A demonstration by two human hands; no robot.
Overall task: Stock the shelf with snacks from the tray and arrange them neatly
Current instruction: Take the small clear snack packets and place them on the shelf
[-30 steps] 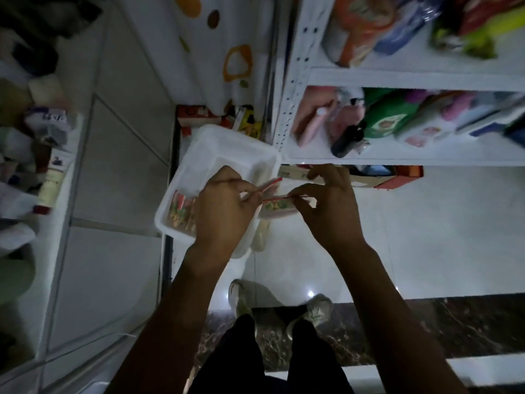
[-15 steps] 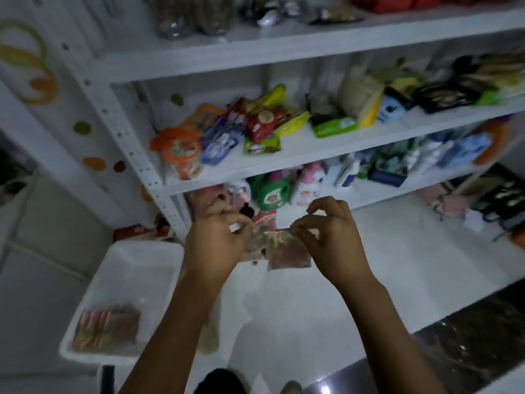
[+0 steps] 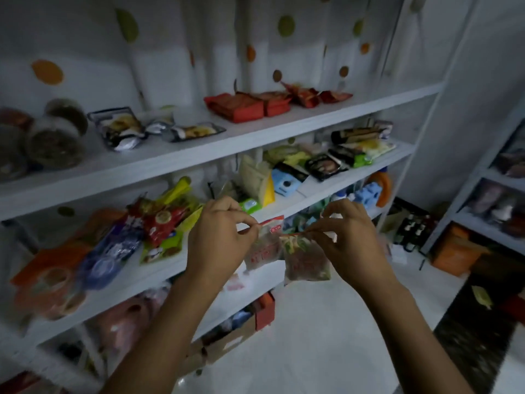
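So both hands are up in front of the white metal shelf (image 3: 199,155): left hand (image 3: 218,240) pinches a small clear snack packet (image 3: 265,248) by its top, right hand (image 3: 352,237) pinches a second one (image 3: 306,263) just beside it.

On my feed I count two hands, the left hand (image 3: 218,240) and the right hand (image 3: 349,237), and two snack packets, one to each: a pale packet (image 3: 264,245) and a red-and-green packet (image 3: 306,263). The white shelf (image 3: 199,149) shows three stocked tiers, with at least four red packs (image 3: 234,108) and at least three round jars (image 3: 54,146) on the top one; the blurred bags below I cannot number. One orange carton (image 3: 451,251) sits on the floor.
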